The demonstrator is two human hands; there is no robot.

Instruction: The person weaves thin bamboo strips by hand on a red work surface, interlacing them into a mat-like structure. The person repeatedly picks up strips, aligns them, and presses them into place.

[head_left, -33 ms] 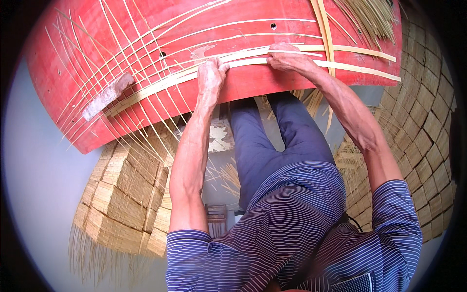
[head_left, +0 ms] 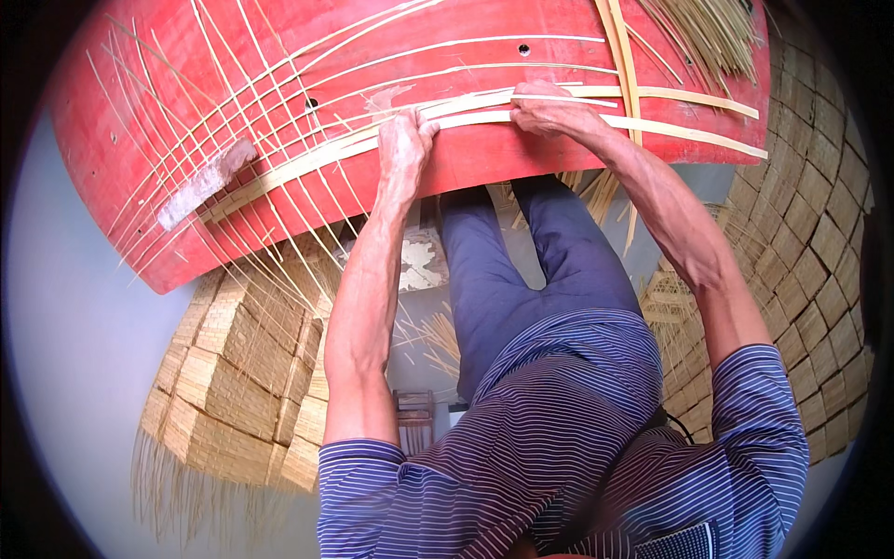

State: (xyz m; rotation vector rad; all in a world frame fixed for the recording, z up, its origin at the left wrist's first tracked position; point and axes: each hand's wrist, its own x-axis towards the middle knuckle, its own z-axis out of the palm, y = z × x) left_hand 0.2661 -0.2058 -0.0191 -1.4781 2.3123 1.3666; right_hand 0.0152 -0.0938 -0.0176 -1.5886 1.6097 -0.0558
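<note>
My left hand (head_left: 405,144) is closed on the pale bamboo strips (head_left: 345,147) running along the near edge of a red curved board (head_left: 466,159). My right hand (head_left: 549,114) grips the same strips farther right, fingers curled around them. On the left, thin strips form an open lattice (head_left: 242,98), with a rough pale block (head_left: 207,186) lying across it. Two wider strips (head_left: 631,93) cross the long ones upright, just right of my right hand. What my curled fingertips press on is partly hidden.
A bundle of thin strips (head_left: 708,28) lies at the board's back right. Stacked woven bamboo pieces stand at the lower left (head_left: 237,373) and along the right (head_left: 801,233). My legs (head_left: 549,252) are under the board's near edge, with loose strips (head_left: 433,340) below.
</note>
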